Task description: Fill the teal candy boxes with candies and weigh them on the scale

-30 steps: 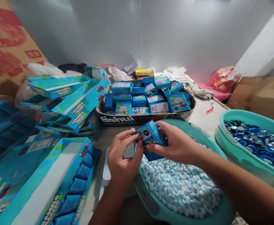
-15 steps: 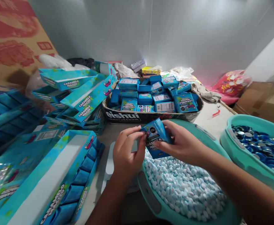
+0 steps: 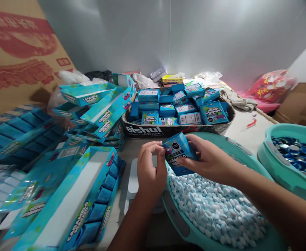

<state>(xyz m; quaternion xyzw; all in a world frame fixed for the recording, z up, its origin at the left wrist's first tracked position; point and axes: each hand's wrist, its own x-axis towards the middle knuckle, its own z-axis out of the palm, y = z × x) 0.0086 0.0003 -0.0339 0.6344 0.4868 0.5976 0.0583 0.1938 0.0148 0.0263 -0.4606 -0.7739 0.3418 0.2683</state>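
Note:
Both my hands hold one small blue candy box [image 3: 177, 155] printed "CARAMELO MACIZO", above the near rim of a teal basin [image 3: 176, 223]. My right hand [image 3: 207, 160] grips the box from the right side. My left hand [image 3: 151, 170] pinches its left edge with curled fingers. The basin is heaped with pale blue and white candy tablets [image 3: 213, 209]. Just left of my left hand lies an open blue display carton [image 3: 71, 202] with several small boxes lined along one side.
A dark cardboard tray [image 3: 147, 130] piled with small blue boxes stands behind my hands. Empty blue display cartons [image 3: 98, 104] are stacked at the left, beside a big brown box [image 3: 17, 62]. A second teal basin [image 3: 281, 164] of shiny blue round pieces sits at the right.
The camera view has shifted, so everything sits further right in the picture. My hands keep the small box between them in nearly the same grip.

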